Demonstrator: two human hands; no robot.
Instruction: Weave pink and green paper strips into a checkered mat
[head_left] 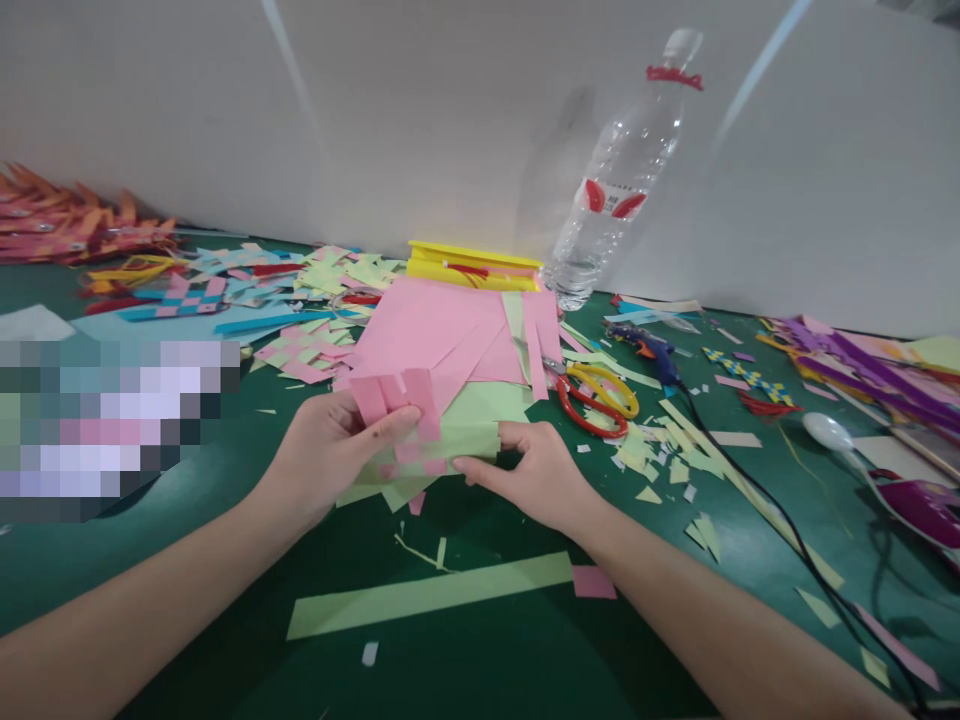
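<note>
Left hand: thumb and fingers clamped on the woven paper piece, thumb lying over its pink strips. Right hand: thumb and fingers pinched on the right end of the same piece, at its pale green part. The piece is held between the two hands, above the green table and in front of the pink sheets. How many strips cross in the weave cannot be made out with certainty, the fingers covering part of it.

Scissors with red and yellow handles lie to the right of the pink sheets, their handles pointing away from them; pale green scraps lie around the handles. Behind the sheets: yellow holder, near the wall. Clear bottle, tilted in view, just beside the holder's right end. Glue gun well right of the sheets, black cord running toward the lower right. Nearer the wearer, on the table: long pale green strip, small pink piece at its right end.
</note>
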